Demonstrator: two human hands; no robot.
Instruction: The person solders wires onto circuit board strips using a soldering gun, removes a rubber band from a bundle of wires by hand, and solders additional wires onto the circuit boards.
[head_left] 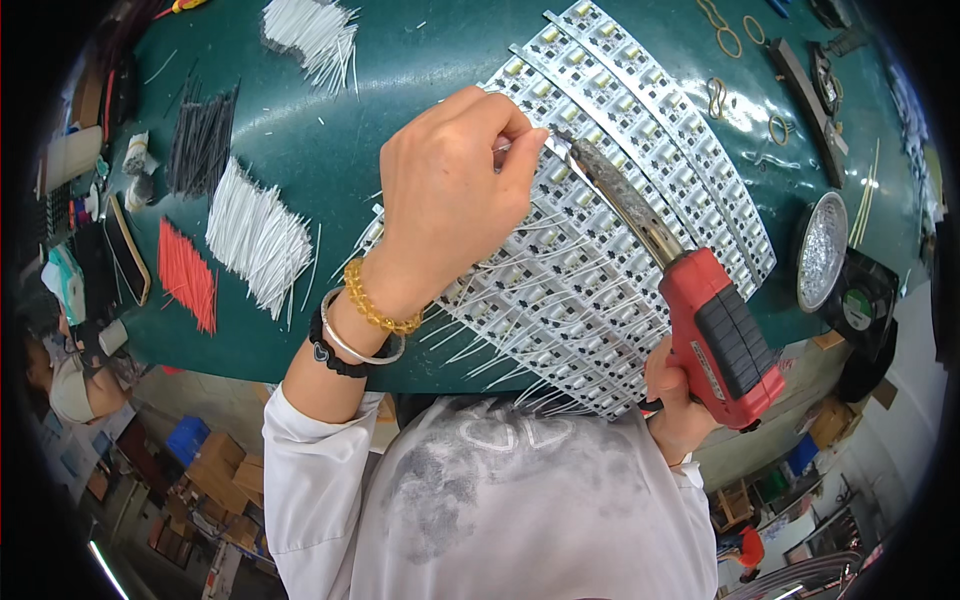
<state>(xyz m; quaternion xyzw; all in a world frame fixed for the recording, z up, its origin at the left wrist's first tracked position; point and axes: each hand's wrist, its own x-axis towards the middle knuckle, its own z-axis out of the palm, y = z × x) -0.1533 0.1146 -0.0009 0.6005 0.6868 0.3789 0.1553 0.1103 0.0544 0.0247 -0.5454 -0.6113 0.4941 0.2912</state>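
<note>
A large panel of white circuit boards [700, 165] lies on the green table, with rows of small components. White wires [480, 345] stick out from its near and left rows. Over the panel's far left part, my left hand [450, 185] is closed in a pinch on a thin white wire [504, 147], mostly hidden by the fingers. My right hand [682, 412] is wrapped round a red and black soldering gun [715, 335]. The gun's metal barrel [625, 200] slants across the boards, and its tip is close to my left fingertips.
To the left lie bundles of white wires [258, 238], red wires [187, 277] and black wires [203, 142]; more white wires [315, 42] lie farther back. A round metal dish [822, 250] and a black fan [862, 305] stand at right, near rubber bands [779, 129] and a dark bar [808, 110].
</note>
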